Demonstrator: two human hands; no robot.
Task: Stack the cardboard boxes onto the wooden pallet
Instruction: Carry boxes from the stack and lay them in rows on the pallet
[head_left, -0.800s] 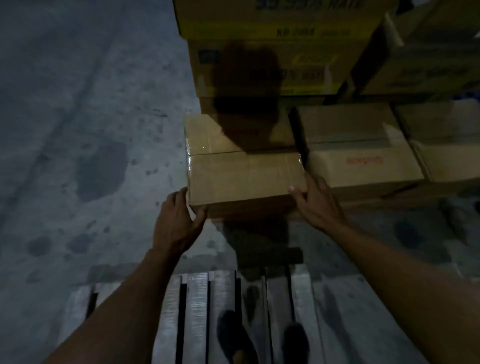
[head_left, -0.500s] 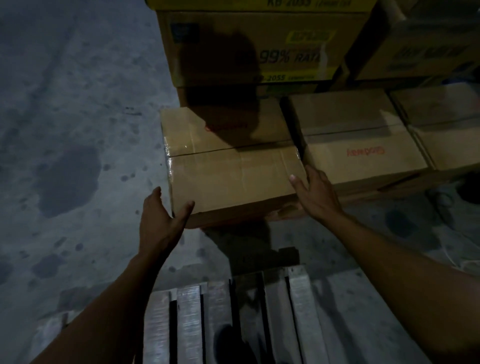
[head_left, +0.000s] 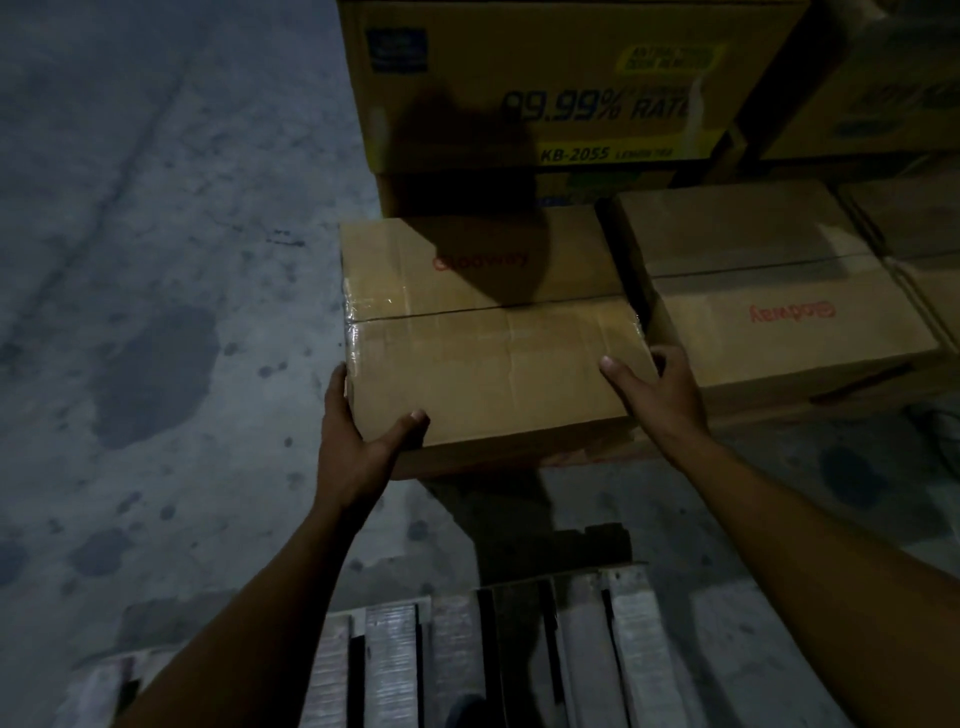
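A taped brown cardboard box (head_left: 488, 353) with a faint red logo lies on the floor ahead. My left hand (head_left: 358, 447) grips its near left corner, thumb on the top face, fingers along the left side. At the near right edge my right hand (head_left: 660, 400) holds it, thumb on top and fingers reaching into the gap beside a second matching box (head_left: 769, 312). The wooden pallet (head_left: 519, 649) of pale slats sits close at the bottom of the view, with nothing on the part that shows.
Large yellow printed cartons (head_left: 545, 88) are stacked right behind the brown boxes, and more brown boxes (head_left: 924, 270) continue to the right. Stained grey concrete floor (head_left: 156, 312) spreads to the left and between the box and the pallet.
My left hand has moved from just beside the box onto its near left corner, thumb now over the top. My right hand has stayed at the right edge.
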